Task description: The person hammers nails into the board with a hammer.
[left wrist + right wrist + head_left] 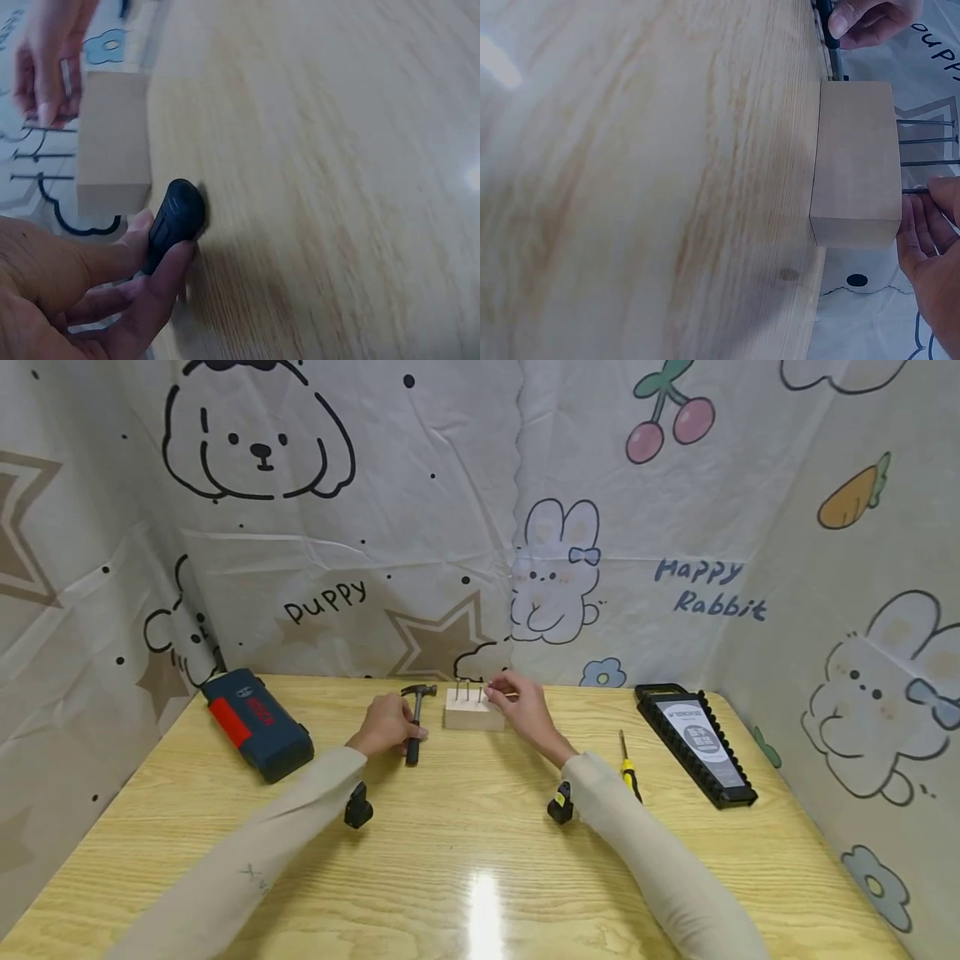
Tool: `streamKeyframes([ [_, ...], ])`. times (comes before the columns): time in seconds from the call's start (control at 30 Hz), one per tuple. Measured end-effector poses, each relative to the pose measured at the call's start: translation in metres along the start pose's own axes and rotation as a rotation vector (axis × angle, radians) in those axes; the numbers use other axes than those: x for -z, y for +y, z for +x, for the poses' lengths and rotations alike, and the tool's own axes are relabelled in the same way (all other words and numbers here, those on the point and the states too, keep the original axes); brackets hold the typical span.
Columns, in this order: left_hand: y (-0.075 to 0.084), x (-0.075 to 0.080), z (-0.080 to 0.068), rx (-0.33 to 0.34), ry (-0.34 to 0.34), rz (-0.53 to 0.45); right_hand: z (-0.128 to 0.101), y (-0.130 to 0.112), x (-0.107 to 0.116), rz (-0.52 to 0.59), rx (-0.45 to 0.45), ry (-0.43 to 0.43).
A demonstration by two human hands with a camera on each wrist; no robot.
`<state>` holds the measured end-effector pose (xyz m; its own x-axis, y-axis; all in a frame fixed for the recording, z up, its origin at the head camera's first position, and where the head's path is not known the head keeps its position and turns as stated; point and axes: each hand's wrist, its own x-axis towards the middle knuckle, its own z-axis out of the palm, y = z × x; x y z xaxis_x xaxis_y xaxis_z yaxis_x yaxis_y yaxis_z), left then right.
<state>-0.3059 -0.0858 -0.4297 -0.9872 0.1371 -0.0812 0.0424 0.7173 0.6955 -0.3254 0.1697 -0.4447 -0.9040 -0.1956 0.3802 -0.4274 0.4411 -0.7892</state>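
My left hand (385, 725) grips the dark handle of a claw hammer (176, 217) with thumb and fingers. The hammer's metal head points toward the back wall, left of a pale wooden block (474, 718). From the block's top stand three thin nails (928, 141) in a row. At the block's right end, my right hand (525, 706) pinches another nail (913, 191) between thumb and fingers. This nail's lower end meets the block's top face, while the fingertips hide its upper part.
On the left lies a dark blue Bosch case (262, 727) with a red panel. A yellow-and-black screwdriver (628, 768) lies right of the right forearm. Farther right is a black toothed rack (697, 745) with a white label. A printed cloth wall (420, 568) closes off the back.
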Motion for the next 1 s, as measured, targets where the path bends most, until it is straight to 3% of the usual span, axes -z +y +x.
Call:
streamKeyframes([
  [0.13,0.003,-0.004,0.0,-0.011,0.029,0.089,-0.001,-0.002,-0.001,-0.01,-0.008,0.001],
  [0.33,0.005,-0.003,-0.004,-0.014,0.019,0.14,-0.002,-0.006,-0.002,-0.026,-0.024,-0.001],
  [0.7,-0.005,-0.002,-0.01,-0.05,0.057,0.161,-0.001,-0.009,-0.003,-0.012,-0.02,-0.02],
  [1.0,-0.003,-0.001,-0.011,-0.045,0.039,0.157,0.001,-0.009,-0.001,-0.025,-0.026,-0.018],
])
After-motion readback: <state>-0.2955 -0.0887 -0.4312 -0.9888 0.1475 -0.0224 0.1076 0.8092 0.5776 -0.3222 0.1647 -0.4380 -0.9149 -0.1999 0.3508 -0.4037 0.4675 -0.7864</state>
